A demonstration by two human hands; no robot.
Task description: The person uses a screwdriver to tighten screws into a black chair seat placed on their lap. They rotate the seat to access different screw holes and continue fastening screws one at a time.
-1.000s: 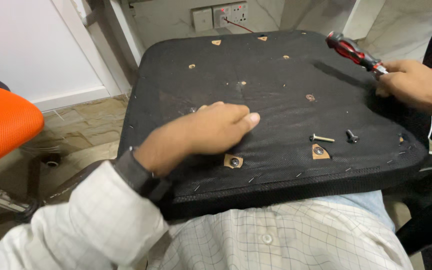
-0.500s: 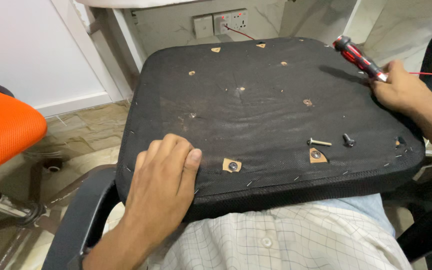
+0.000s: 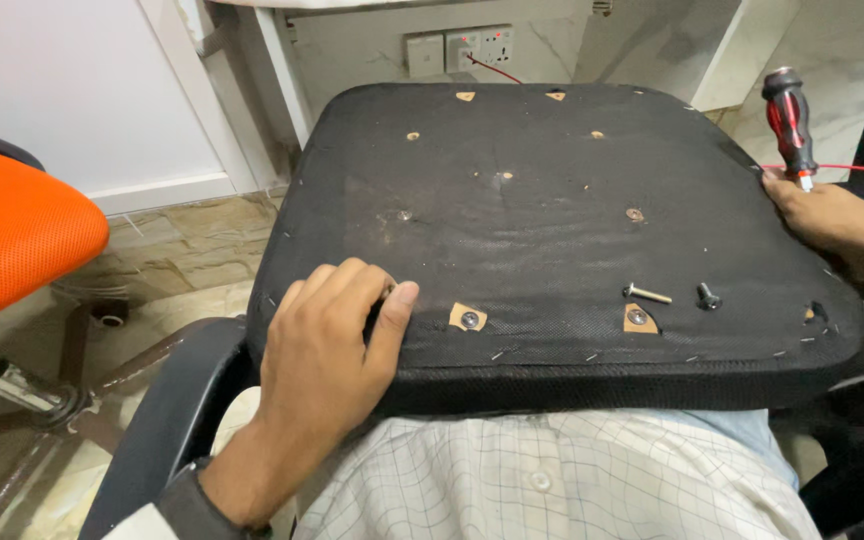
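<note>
Black seat cushion (image 3: 552, 230) is flipped underside up and propped on the lap, front edge twd the checked shirt (image 3: 552, 480). Left hand (image 3: 327, 350) is laid flat on the near-left corner, fingers together and curled over the fabric, pressing rather than gripping anything. Right hand (image 3: 817, 210) is clamped on a red/black screwdriver (image 3: 790, 120) at the far-right edge, handle sticking up; tip can't be seen.

Two loose fasteners are lying on the fabric near the front right: a silver bolt (image 3: 646, 293) and a black screw (image 3: 708, 296), just beside each other. Threaded inserts are seen at the front, one (image 3: 469, 319) just beside the left thumb and one (image 3: 637, 319) right under the bolt.

IMO the cushion needs to be kept level w/ that left palm, otherwise the loose bits get rolled off the edge. Driver should be lined up straight w/ the insert, not angled, or the thread gets chewed. Steady downward pressure is prob best applied before any turning.

Orange chair (image 3: 12, 235) is parked off to the left, wall sockets (image 3: 457, 48) behind.
</note>
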